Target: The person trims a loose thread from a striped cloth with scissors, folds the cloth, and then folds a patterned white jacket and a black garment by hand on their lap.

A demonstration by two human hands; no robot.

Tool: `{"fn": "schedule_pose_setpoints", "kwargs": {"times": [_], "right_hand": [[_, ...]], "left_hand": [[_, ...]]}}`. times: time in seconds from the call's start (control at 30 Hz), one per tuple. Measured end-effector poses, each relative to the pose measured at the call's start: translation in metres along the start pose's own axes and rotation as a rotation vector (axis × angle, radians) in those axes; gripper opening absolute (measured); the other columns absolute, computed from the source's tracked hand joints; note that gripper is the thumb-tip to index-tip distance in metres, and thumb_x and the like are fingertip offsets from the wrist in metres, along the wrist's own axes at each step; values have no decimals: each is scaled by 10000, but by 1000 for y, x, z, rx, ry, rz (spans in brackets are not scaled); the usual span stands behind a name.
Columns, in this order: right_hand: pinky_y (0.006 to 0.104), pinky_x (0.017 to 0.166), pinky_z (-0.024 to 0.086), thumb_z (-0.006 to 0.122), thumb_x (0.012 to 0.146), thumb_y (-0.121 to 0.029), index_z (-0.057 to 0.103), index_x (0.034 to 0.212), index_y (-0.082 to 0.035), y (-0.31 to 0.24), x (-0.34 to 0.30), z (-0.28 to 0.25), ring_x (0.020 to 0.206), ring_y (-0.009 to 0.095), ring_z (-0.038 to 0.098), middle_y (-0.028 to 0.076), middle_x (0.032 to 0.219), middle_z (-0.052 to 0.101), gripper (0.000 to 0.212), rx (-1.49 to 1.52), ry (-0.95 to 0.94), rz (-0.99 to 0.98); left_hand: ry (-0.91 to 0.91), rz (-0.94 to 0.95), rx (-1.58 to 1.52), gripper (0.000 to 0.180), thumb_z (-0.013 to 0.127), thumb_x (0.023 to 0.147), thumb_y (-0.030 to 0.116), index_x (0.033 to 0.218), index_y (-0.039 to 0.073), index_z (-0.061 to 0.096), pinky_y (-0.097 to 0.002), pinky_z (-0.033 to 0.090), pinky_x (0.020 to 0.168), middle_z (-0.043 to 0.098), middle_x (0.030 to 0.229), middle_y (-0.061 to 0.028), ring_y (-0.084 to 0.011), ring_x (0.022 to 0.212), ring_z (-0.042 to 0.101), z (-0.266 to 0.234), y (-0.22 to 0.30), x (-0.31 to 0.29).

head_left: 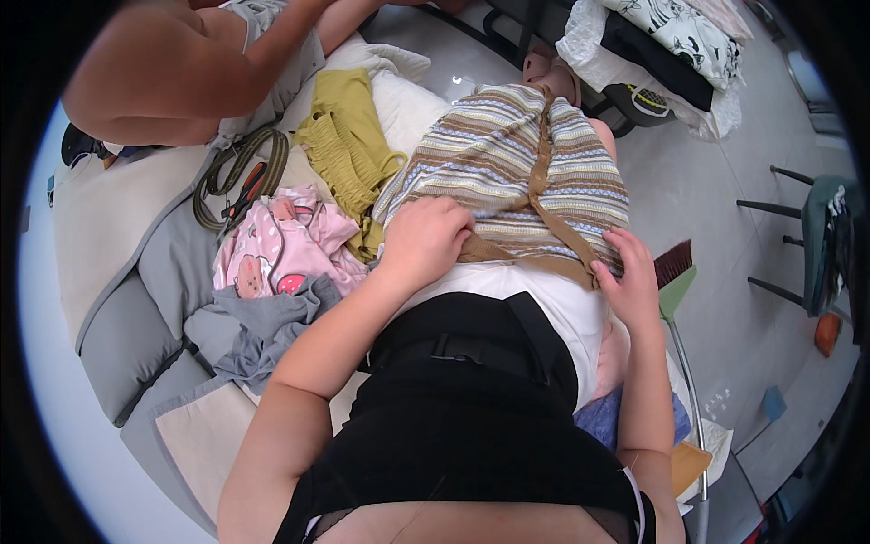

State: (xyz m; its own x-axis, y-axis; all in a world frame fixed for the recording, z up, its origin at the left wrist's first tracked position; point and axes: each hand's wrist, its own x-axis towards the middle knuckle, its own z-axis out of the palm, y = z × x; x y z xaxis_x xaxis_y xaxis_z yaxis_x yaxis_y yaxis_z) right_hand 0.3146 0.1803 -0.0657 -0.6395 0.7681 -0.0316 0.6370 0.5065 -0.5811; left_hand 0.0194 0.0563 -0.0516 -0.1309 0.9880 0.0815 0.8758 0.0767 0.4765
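Note:
A striped knit cardigan [489, 145] in brown, cream and pale blue lies spread over my lap, its brown front band [542, 150] running down its right part. At the brown hem on the near left, my left hand [424, 238] has its fingers curled closed over the knit. My right hand [632, 276] holds the near right corner between thumb and fingers. The fabric lies fairly flat between the two hands, with a fold along the band. Part of the hem is hidden under my left fingers.
Left of me on the grey sofa [163, 317] lie olive trousers [344, 136], a pink printed garment [290, 240], a grey cloth [272, 326] and a coiled belt [213, 181]. Another person's arm [281, 63] is at the upper left. Folded clothes [662, 54] and a broom [678, 281] are on the right.

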Motion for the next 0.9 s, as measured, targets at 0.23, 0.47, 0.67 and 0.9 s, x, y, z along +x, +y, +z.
{"fn": "schedule_pose_setpoints", "kwargs": {"times": [0.23,0.47,0.67,0.9], "right_hand": [[411,982,420,721,764,-140,590,1170,-52,5,0,1,1140,342,528,136,1237,575,436,-5,-17,20],[410,973,424,702,776,-131,598,1157,-53,4,4,5,1117,343,539,139,1212,581,402,5,-9,24],[408,963,432,699,780,-126,603,1146,-57,5,4,10,1100,340,547,138,1197,583,385,3,25,7],[400,941,445,696,785,-121,603,1129,-64,11,4,12,1084,336,548,132,1180,584,360,8,34,20]], "left_hand": [[-221,38,-206,69,680,767,73,824,67,640,-388,484,669,613,756,-78,-284,751,615,-17,-1,-7],[117,415,-445,224,664,673,59,893,98,684,-338,477,644,650,782,-48,-238,715,619,-140,83,30],[231,756,-696,108,642,851,156,953,190,636,-215,400,575,589,784,11,-144,653,541,-200,94,8],[541,947,-846,114,647,834,108,924,177,641,-225,408,589,592,786,11,-151,660,547,-186,93,9]]}}
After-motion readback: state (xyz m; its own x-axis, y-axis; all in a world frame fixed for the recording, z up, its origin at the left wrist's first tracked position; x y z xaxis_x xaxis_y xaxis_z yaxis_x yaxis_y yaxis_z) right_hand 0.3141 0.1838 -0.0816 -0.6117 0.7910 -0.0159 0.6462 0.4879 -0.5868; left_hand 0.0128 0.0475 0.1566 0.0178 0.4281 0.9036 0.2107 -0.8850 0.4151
